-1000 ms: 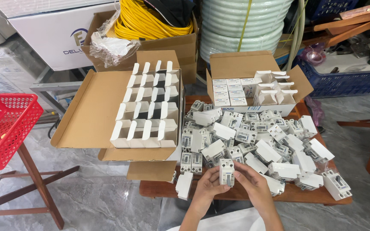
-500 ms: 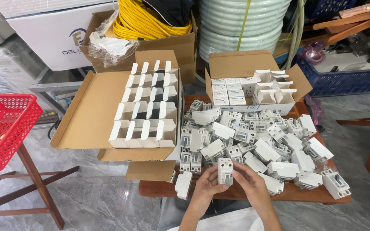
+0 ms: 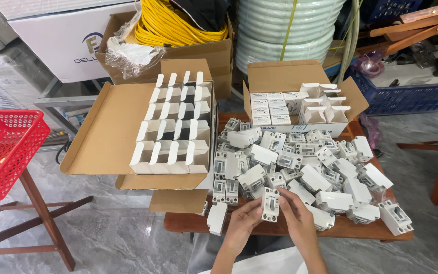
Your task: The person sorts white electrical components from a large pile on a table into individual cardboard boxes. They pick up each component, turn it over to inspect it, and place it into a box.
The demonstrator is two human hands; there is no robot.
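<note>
My left hand (image 3: 242, 226) and my right hand (image 3: 296, 218) hold one small white circuit breaker (image 3: 270, 204) upright between them at the near edge of a wooden table (image 3: 188, 223). Behind it lies a heap of several like white breakers (image 3: 305, 162), spread over most of the table top. Another breaker (image 3: 217, 218) lies by itself left of my left hand. A large open cardboard box (image 3: 112, 132) at the left holds rows of small open white cartons (image 3: 173, 127). A smaller open cardboard box (image 3: 285, 76) at the back right holds more white cartons (image 3: 300, 106).
A red plastic basket (image 3: 6, 152) sits on a wooden stand at far left. Behind the table are a box of yellow cable coils (image 3: 178, 25), a coil of pale green hose (image 3: 290, 25) and a blue crate (image 3: 411, 96). The floor is grey marble tile.
Both hands keep hold of the same breaker and have shifted only slightly. The view has drifted a little.
</note>
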